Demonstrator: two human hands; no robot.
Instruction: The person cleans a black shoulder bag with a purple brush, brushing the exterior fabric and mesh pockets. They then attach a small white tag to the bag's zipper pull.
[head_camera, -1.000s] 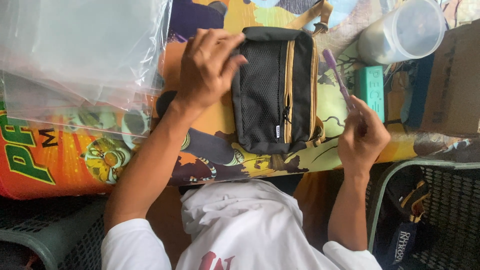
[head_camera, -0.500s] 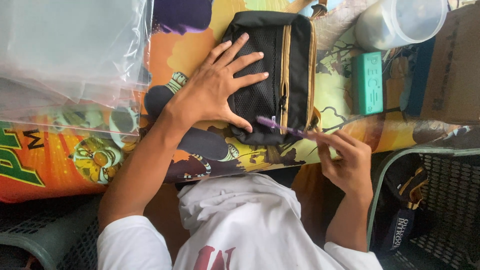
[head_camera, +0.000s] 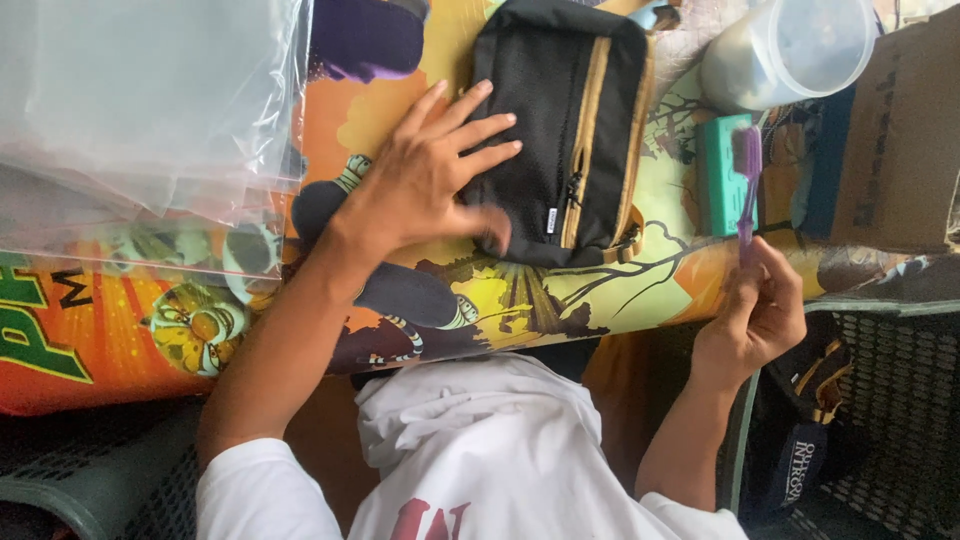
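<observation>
Left hand (head_camera: 425, 185) flat, fingers spread, right hand (head_camera: 755, 310) raised, grip closed

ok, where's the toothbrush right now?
Head view, right side: the purple toothbrush is held upright in the right hand, its head beside the teal box.

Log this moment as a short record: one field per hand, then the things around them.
left hand: flat, fingers spread, pressing on the black pouch
right hand: holds a purple toothbrush by its handle, bristle end away from the body
pouch: lies on the cartoon-print cloth, tan zip strip facing up
beside pouch: teal box, clear tub, cardboard box
other side: stack of clear plastic bags
</observation>
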